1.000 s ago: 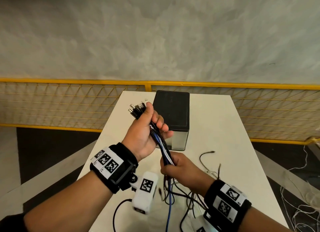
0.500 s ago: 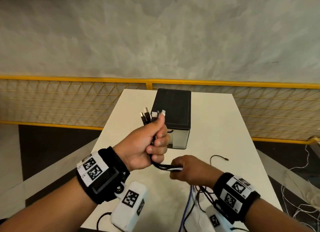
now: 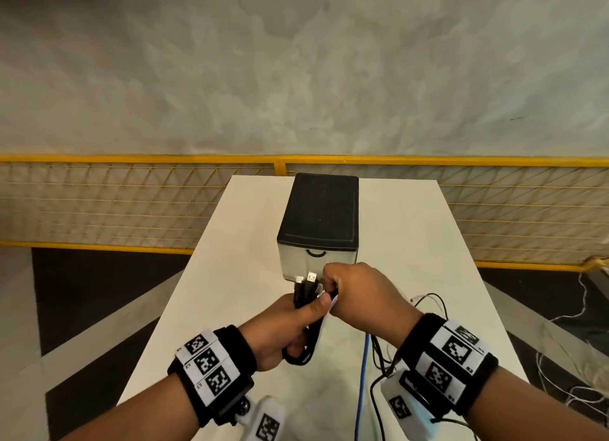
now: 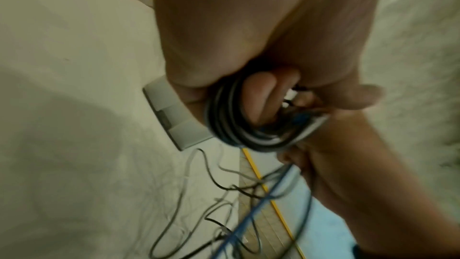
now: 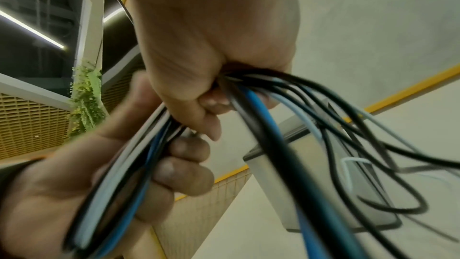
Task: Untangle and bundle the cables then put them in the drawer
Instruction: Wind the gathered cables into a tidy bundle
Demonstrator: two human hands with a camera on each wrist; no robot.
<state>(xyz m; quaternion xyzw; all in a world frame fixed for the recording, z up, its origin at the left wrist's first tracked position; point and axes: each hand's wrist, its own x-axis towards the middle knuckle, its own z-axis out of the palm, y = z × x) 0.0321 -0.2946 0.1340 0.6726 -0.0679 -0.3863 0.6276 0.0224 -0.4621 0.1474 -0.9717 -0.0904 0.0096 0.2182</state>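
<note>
Clearly limp and springy, the mixed black, white and blue cables coil in the fist-gripping left hand at frame centre while the right hand clutches their trailing strands.

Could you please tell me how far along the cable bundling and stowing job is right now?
Partly done: one loop of black, white and blue cables is already formed in the left hand. In hand: the right hand grips the trailing strands to wind them on. Left: the loose tails on the white table remain unwound, and the black-topped drawer box looks closed.
</note>
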